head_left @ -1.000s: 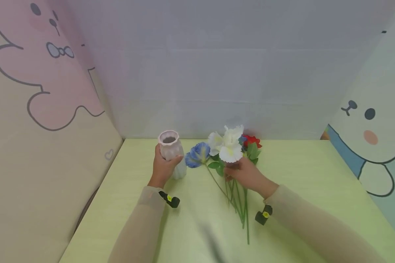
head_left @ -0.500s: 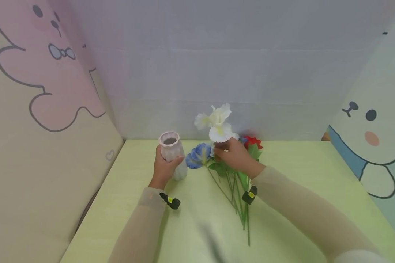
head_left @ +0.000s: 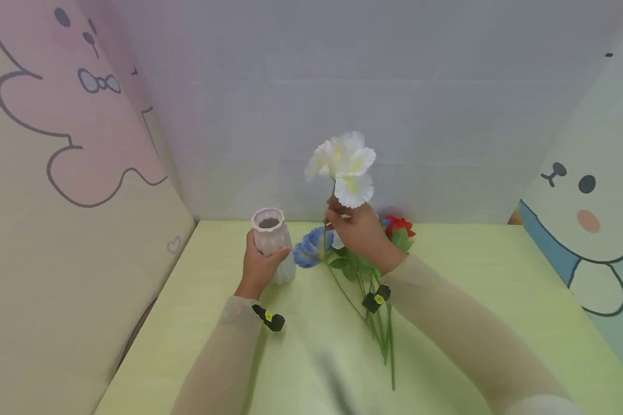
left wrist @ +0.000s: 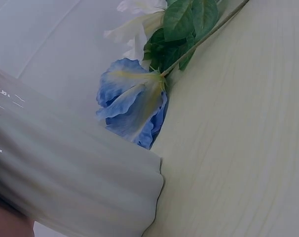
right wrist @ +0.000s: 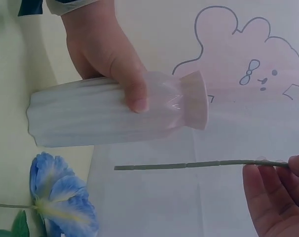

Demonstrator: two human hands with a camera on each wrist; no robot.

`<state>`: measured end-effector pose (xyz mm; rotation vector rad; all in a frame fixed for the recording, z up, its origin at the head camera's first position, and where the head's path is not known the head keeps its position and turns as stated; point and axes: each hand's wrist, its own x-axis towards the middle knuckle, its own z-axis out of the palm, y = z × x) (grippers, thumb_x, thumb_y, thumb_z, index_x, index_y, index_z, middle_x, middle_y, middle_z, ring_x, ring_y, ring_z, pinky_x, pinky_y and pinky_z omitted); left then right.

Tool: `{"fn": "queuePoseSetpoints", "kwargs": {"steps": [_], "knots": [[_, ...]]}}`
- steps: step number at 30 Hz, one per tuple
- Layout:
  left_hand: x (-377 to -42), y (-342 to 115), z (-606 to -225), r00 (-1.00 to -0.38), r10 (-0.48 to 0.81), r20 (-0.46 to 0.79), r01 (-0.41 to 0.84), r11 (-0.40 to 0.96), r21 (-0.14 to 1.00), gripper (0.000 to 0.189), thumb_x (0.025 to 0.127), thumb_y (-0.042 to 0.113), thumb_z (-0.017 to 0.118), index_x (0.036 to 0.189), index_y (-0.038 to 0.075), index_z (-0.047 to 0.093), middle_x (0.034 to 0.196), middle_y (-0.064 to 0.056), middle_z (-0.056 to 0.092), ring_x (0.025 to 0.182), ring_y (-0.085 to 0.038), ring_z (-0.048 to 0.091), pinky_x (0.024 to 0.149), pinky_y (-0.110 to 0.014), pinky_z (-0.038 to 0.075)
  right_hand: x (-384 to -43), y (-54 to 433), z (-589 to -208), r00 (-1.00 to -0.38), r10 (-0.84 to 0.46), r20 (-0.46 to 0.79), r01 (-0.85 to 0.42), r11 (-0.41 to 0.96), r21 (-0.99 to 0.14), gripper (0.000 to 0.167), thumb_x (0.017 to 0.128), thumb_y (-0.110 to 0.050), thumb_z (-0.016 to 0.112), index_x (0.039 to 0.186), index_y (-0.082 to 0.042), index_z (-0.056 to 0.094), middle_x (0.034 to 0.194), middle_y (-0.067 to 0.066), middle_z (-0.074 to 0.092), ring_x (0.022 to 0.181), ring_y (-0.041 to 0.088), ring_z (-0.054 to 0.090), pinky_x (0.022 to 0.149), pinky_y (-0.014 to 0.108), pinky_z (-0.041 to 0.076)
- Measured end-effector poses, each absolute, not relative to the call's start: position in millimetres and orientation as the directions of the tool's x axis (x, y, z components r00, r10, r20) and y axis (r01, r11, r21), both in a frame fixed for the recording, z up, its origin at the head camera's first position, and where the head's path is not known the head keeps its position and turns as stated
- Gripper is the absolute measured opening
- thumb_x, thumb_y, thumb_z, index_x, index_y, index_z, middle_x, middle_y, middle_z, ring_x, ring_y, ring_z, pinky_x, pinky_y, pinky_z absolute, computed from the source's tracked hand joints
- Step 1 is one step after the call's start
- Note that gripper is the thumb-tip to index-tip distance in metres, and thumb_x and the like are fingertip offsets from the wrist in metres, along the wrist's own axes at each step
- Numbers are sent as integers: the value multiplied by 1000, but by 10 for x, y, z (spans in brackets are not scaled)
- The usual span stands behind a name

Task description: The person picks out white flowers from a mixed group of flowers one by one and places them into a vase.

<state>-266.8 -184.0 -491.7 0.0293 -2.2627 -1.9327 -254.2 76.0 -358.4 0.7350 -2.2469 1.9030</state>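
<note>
Mostly hidden, left fingers (head_left: 250,242) wrap vase (head_left: 269,240); right fingers (right wrist: 272,185) pinch white flower (head_left: 344,158) by stem (right wrist: 174,166).

Head view high, forward-down over worktop (head_left: 477,259); wrist views close, sideways, vase (right wrist: 100,118) and blue flower (left wrist: 132,103) in both.

The right grip (right wrist: 278,192) pinches a green stem (right wrist: 164,166), whose bare end sticks out well past the fingers. Across from that grip, the left grip (right wrist: 107,54) holds a ribbed vase (right wrist: 85,113), thumb laid along its side, its mouth nearer the right grip than its base. Farthest from the right grip, beyond the stem's end, are a blue flower (right wrist: 63,200) and a green leaf (right wrist: 20,224); behind the vase's mouth is a pink cartoon figure (right wrist: 223,59).
</note>
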Motion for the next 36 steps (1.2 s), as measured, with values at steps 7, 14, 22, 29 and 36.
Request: {"fn": "queuePoseSetpoints", "kwargs": {"steps": [7,14,22,29,36], "knots": [[-2655,-1826,-4912,-984,-125,128,107,165,981,94,82,30,87,156,25,30,140,-9,51,125,-34,52,103,-62,43,-2572,672,-3409,-850,-249,465,-493,63,-868,13,104,-5,60,114,3,58,102,18,61,94,35,69,82,42,60],[-2655,-1791,-4939,-982,-124,141,121,157,980,93,81,29,88,155,24,31,137,-10,52,122,-34,54,101,-60,44,-2601,613,-3211,-841,-234,488,-519,94,-849,11,105,-5,57,114,3,56,97,16,62,92,30,69,79,38,60],[-2651,-1803,-4937,-981,-113,155,135,164,977,92,83,29,87,154,24,30,137,-9,51,123,-34,53,101,-61,44,-2653,556,-3063,-864,-206,459,-478,54,-877,11,107,-8,55,117,-4,53,101,15,63,96,28,69,82,34,59],[-2647,-1836,-4967,-982,-119,147,124,179,976,93,83,32,88,155,24,29,138,-9,51,124,-34,53,102,-60,43,-2718,445,-3043,-864,-124,487,-479,-94,-873,11,105,-3,56,115,0,54,101,17,62,96,35,68,82,39,60],[-2642,-1836,-4973,-979,-117,167,145,177,973,93,83,32,87,155,23,29,137,-9,51,123,-34,53,101,-61,44,-2757,327,-3084,-869,-50,492,-481,-139,-865,9,105,-1,56,114,0,54,99,17,63,97,43,67,81,38,60]]}}
